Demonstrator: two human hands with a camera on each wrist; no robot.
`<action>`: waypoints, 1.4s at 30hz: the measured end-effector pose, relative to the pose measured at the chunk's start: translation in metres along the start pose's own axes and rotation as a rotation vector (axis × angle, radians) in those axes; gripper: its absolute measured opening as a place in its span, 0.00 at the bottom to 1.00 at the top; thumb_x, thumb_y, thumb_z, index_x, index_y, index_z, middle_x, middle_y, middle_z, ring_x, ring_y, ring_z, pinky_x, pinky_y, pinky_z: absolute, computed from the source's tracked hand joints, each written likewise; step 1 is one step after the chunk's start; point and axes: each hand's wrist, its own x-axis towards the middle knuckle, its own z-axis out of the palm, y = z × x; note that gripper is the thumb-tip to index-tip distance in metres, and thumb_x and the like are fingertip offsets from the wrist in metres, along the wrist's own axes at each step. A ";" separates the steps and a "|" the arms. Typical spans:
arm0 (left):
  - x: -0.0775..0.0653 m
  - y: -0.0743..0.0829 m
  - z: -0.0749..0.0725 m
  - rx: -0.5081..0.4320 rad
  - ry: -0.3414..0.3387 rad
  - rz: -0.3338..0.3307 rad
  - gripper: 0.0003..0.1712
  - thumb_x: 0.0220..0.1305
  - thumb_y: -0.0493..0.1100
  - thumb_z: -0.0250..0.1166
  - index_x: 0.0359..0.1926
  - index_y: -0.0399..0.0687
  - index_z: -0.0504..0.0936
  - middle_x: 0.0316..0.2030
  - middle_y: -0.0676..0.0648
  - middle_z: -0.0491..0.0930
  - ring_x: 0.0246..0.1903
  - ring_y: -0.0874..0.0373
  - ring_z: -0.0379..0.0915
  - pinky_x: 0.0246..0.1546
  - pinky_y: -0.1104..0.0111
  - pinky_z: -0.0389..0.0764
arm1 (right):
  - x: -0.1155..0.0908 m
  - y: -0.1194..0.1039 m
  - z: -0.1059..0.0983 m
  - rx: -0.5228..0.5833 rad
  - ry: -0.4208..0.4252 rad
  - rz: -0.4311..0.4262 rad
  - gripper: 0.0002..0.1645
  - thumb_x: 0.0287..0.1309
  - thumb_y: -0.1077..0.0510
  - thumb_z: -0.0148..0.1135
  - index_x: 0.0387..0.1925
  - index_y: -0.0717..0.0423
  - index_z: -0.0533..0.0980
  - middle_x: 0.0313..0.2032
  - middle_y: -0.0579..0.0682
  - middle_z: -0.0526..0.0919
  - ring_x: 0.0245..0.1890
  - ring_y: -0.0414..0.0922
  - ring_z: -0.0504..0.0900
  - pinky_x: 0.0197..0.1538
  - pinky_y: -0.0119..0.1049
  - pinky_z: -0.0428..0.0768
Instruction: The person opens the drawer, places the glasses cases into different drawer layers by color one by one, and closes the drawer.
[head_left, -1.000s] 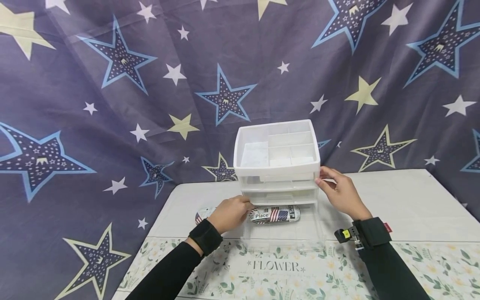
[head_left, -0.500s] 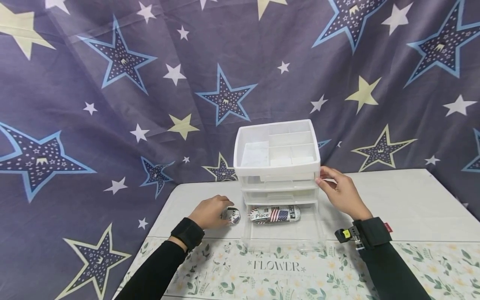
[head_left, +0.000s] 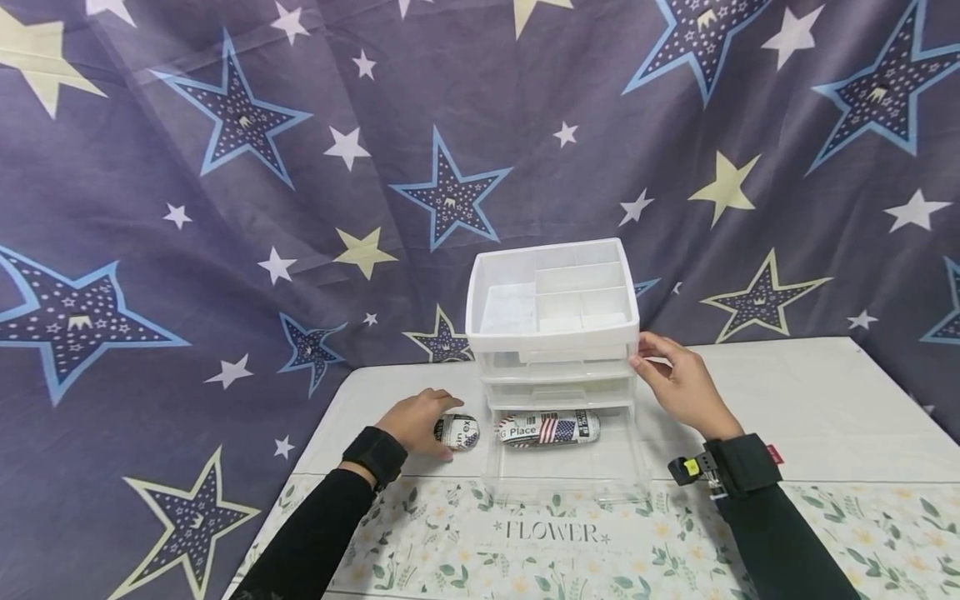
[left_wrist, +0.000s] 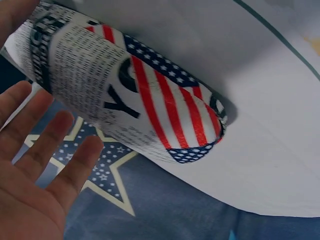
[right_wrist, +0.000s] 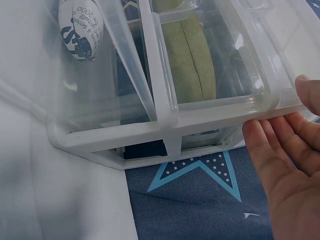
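Note:
My left hand (head_left: 416,423) is beside a long rounded case (head_left: 459,432) with newsprint and American-flag patterns, lying on the table. In the left wrist view the fingers are spread and stand off the case (left_wrist: 117,95). A similar case (head_left: 551,429) lies in the pulled-out clear bottom drawer (head_left: 600,471) of a white drawer unit (head_left: 551,342). With thumb and fingertips, my right hand (head_left: 678,387) holds the unit's right side. The right wrist view shows this hand (right_wrist: 295,185) at the frame's edge and a green soft item (right_wrist: 192,62) behind a clear drawer.
Divided compartments form the unit's top tray (head_left: 585,279). Under the bottom drawer lies a floral cloth (head_left: 555,542) lettered "FLOWER", in front of the white tabletop (head_left: 780,408). A star-patterned curtain (head_left: 525,83) hangs behind.
My left hand has moved left from the open drawer to the case on the table, and its fingers have since spread a little. My right hand has stayed at the unit's side.

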 end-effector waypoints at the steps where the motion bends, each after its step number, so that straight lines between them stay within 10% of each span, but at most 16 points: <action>1: 0.001 -0.001 0.001 -0.009 -0.016 -0.008 0.53 0.40 0.62 0.86 0.68 0.51 0.77 0.64 0.47 0.77 0.62 0.47 0.73 0.61 0.55 0.82 | 0.000 0.000 0.000 0.000 0.000 0.000 0.24 0.73 0.60 0.62 0.64 0.68 0.73 0.54 0.63 0.80 0.55 0.57 0.80 0.60 0.49 0.82; 17: 0.010 -0.024 0.012 -0.196 -0.063 -0.029 0.39 0.32 0.48 0.89 0.51 0.46 0.87 0.44 0.56 0.81 0.46 0.59 0.78 0.55 0.64 0.84 | -0.001 0.002 0.000 0.004 -0.007 -0.035 0.22 0.73 0.62 0.60 0.63 0.67 0.74 0.51 0.61 0.81 0.54 0.58 0.80 0.58 0.18 0.78; 42: 0.005 -0.010 -0.014 -0.075 -0.036 0.084 0.36 0.38 0.53 0.86 0.51 0.48 0.87 0.44 0.55 0.81 0.44 0.59 0.77 0.47 0.64 0.85 | 0.000 0.001 0.000 0.021 -0.003 -0.024 0.21 0.73 0.62 0.61 0.62 0.68 0.74 0.50 0.61 0.81 0.54 0.58 0.81 0.59 0.28 0.83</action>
